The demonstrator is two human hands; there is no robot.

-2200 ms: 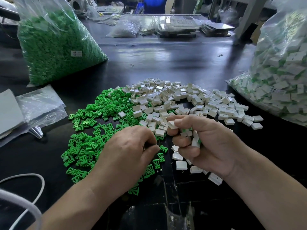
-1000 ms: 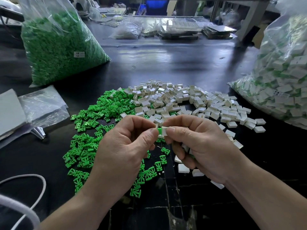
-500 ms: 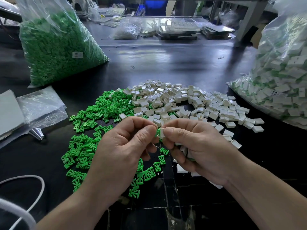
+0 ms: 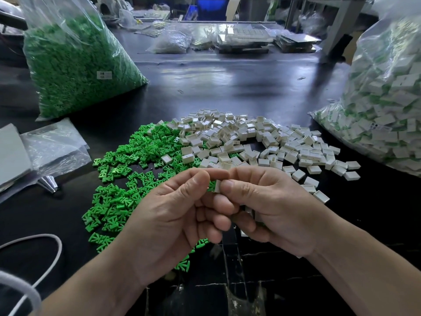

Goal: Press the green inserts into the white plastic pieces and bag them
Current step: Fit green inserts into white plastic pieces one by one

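Both hands are held up over the near part of the table [image 4: 227, 87], right above the loose parts. A white piece [image 4: 218, 186] is pinched between thumb and forefinger of the right hand [image 4: 278, 210]. An insert [image 4: 211, 187] is pinched the same way by the left hand [image 4: 168, 220], so the two parts are brought together right at the fingertips, touching. Only a sliver of green is seen there, so how far it's seated can't be told tbh. The rest of the right fingers are curled in, and a few more whitish bits seem to be tucked under them. The rest of the left fingers are curled loosely, with nothing seen inside. On the table, the green pile [image 4: 123, 179] is spread out under and beyond the left hand. The white pile [image 4: 262, 142] is heaped just beyond the hands and off to the right, and the two piles are overlapped a bit in the middle. A big green bag [image 4: 75, 65] is stood at the far left. A mixed bag [image 4: 387, 106], stuffed with white pieces with green showing through, is parked at the right edge. Some flat bags [image 4: 54, 144] are laid at the left, and a white cable [image 4: 53, 245] is looped at the lower left. The stuff at the back is too blurry to be made out.
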